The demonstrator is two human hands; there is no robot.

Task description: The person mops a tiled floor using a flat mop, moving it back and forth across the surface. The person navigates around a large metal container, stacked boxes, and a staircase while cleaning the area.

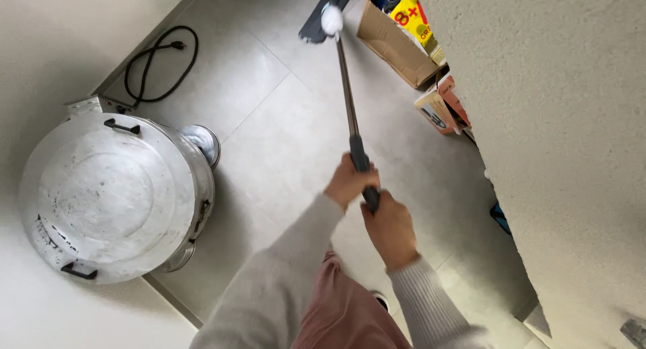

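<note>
Both my hands grip the dark handle of a long mop pole (348, 100). My left hand (348, 182) is higher on the grip; my right hand (389, 228) is just below it, closer to my body. The metal pole runs away from me to a flat dark mop head (321, 16) resting on the grey tiled floor (282, 140) at the top of the view. A white joint sits where pole meets head. I wear grey sleeves and pinkish trousers.
A large lidded metal pot (111, 194) stands at the left on a pale ledge, with a small metal bowl (202, 142) beside it. A black cable (158, 63) lies coiled on the floor. Cardboard boxes (397, 43) sit by the rough wall (558, 140) on the right.
</note>
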